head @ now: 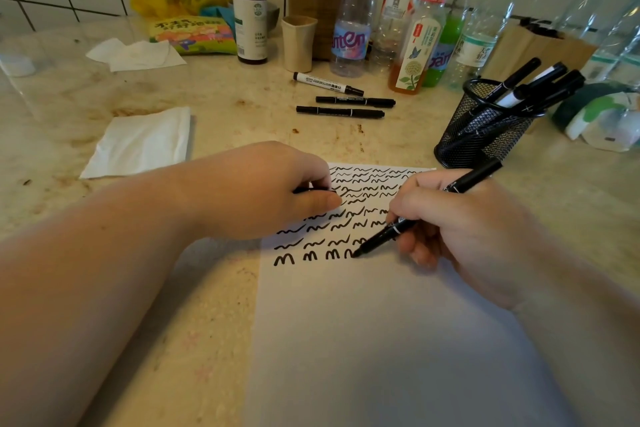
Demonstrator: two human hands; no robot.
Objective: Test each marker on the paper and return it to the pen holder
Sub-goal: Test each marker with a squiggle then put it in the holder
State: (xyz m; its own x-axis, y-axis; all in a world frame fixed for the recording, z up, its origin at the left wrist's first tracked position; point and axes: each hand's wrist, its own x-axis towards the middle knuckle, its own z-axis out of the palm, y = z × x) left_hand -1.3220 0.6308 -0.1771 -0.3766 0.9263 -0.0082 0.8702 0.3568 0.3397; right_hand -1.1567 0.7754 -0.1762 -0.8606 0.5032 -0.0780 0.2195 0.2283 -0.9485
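1. Right hand [464, 236] grips a black marker [426, 210] in a writing hold, tip touching the paper [363, 340] at the end of the bottom row of black squiggles [332, 211].
2. Left hand [263, 191] rests on the paper's upper left part; from my feed I see thumb and fingers pinching a small black thing, probably the cap [313, 189].
3. Mesh pen holder [485, 125] stands just beyond the paper's far right corner with several markers leaning in it.
4. 3 more markers [341, 100] lie on the counter [225, 107] behind the paper, well apart from the holder.
5. Bottles [351, 17], a beige cup [298, 43] and tissues [138, 142] sit further back and left.
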